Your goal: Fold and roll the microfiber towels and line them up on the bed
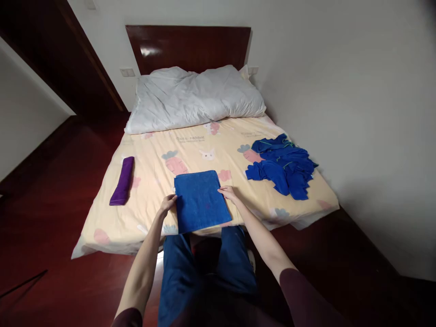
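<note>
Blue cloth (200, 195), one, folded into a flat, roughly rectangular panel, matte, faint reddish mark (207, 206) below centre, lying at the near edge of the bed (150, 181), side edges pinched between closed fingers of left hand (168, 203) and right hand (227, 192).

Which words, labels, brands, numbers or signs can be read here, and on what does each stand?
"Cute rabbit": on the pale yellow, carrot-printed fabric bedsheet.
Smaller line beneath: too small to read.
Lettering farther right on the sheet: too blurred to read surely.
</note>
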The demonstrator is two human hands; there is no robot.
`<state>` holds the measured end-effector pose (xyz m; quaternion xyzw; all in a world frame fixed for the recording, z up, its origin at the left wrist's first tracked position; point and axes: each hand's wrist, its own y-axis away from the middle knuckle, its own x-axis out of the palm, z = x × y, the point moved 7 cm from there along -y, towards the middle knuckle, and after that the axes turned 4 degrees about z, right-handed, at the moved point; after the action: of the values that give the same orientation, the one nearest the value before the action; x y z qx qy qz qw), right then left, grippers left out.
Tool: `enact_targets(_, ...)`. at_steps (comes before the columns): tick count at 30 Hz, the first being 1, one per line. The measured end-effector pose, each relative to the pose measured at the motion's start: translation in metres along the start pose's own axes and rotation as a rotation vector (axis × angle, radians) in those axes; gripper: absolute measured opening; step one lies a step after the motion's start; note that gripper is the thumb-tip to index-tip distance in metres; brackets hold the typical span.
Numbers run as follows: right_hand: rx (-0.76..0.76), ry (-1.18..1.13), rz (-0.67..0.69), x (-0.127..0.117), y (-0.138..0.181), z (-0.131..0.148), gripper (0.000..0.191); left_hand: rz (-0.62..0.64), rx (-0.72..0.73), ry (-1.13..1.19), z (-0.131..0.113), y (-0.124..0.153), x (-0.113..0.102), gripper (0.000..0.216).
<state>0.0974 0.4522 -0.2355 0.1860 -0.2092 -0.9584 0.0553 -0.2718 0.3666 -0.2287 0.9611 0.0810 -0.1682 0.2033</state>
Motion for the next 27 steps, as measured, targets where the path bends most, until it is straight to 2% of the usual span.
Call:
enact_targets(5,-0.074,0.112,-0.069,0.015,-0.078,0.028,0.010,-0.186,0.002,-0.038,-0.017,-0.075,-0.010,0.041)
enact_targets(9,-0.139,0.216,-0.082,0.018,-0.113,0.037,0.017,-0.268,0.020,-0.087,-0.019,-0.104,-0.014,0.034)
enact_targets(14,-0.299,0.445,-0.090,0.018,-0.126,0.051,0.030,-0.263,0.119,-0.283,-0.032,-0.114,-0.014,0.027)
enact_targets(17,-0.280,0.544,-0.118,0.014,-0.131,0.051,0.033,-0.274,0.132,-0.326,-0.041,-0.119,-0.015,0.024)
enact_targets(21,-0.228,0.557,-0.201,0.004,-0.135,0.047,0.033,-0.306,0.142,-0.291,-0.052,-0.129,-0.017,0.025)
enact_targets(25,-0.171,0.559,-0.258,-0.002,-0.135,0.045,0.034,-0.307,0.166,-0.325,-0.055,-0.140,-0.011,0.025)
enact_targets(27,-0.145,0.559,-0.248,0.000,-0.137,0.045,0.028,-0.290,0.181,-0.390,-0.054,-0.145,-0.006,0.025)
